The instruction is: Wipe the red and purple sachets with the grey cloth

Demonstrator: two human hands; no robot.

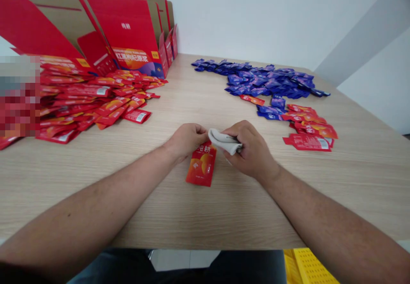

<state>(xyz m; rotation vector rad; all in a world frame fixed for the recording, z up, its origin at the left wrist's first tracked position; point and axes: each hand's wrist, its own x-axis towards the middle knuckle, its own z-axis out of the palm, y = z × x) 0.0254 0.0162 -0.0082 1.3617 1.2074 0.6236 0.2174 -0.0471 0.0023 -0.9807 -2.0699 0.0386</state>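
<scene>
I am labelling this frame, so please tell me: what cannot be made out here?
Head view: top of the red sachet, covered by the left hand and the white cloth in the right hand.
Head view: left of the red sachet pile, hidden by a pixelated patch.
Head view: yellow crate, cut by the bottom edge.

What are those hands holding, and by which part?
The left hand holds the flat red foil sachet by its top edge; the right hand clutches a folded white cloth at one end.
</scene>
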